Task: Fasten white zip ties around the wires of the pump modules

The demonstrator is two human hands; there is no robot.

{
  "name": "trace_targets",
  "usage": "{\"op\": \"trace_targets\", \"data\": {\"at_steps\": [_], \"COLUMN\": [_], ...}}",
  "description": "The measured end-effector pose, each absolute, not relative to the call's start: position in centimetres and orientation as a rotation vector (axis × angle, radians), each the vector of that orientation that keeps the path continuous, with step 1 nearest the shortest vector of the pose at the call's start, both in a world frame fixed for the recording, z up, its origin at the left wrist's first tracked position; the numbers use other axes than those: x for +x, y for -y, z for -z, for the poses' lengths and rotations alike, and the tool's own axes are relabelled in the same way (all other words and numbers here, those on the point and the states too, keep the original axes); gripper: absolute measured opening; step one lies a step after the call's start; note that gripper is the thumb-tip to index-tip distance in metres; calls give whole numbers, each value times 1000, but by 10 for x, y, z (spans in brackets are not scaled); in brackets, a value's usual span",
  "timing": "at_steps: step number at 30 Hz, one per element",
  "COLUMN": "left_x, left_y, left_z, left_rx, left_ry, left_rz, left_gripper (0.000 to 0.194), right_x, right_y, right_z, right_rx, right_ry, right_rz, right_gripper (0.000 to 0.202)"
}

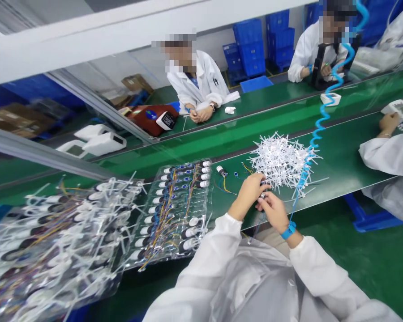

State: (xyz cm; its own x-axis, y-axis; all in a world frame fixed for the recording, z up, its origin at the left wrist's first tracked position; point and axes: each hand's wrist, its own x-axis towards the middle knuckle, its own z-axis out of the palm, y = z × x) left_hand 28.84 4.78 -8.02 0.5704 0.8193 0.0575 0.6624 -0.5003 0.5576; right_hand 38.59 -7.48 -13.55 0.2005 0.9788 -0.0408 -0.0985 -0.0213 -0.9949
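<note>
My left hand (250, 193) and my right hand (273, 212) meet over the front edge of the green bench (336, 179). Between their closed fingers is a small dark-and-silver part (262, 195), mostly hidden, so its kind is unclear. Thin wires with a small plug (249, 242) hang below the hands. Just beyond them lies a heap of white cable ties (278, 158). To the left of my left hand rests a loose black-and-white cylinder with wires (221, 171), near a small blue piece (235, 174). A blue strap (289, 230) circles my right wrist.
A clear plastic tray (174, 205) holds rows of wired cylinders; a fuller, blurred tray (63, 241) stands at far left. A coiled blue cord (319, 120) hangs to my right wrist. A co-worker's hand (387, 124) holds a white device (399, 108) at right. Two people sit opposite.
</note>
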Motion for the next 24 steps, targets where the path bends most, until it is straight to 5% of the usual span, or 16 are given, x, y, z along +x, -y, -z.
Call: {"op": "trace_targets", "data": {"at_steps": [24], "left_x": [242], "left_y": [-37], "left_z": [58], "left_rx": [1832], "left_ry": [-1158], "left_rz": [-1123], "left_gripper": [11], "right_x": [382], "right_y": [74], "right_z": [129], "right_rx": [-1367], "right_ry": [1272], "right_rz": [-786], "right_gripper": [27]}}
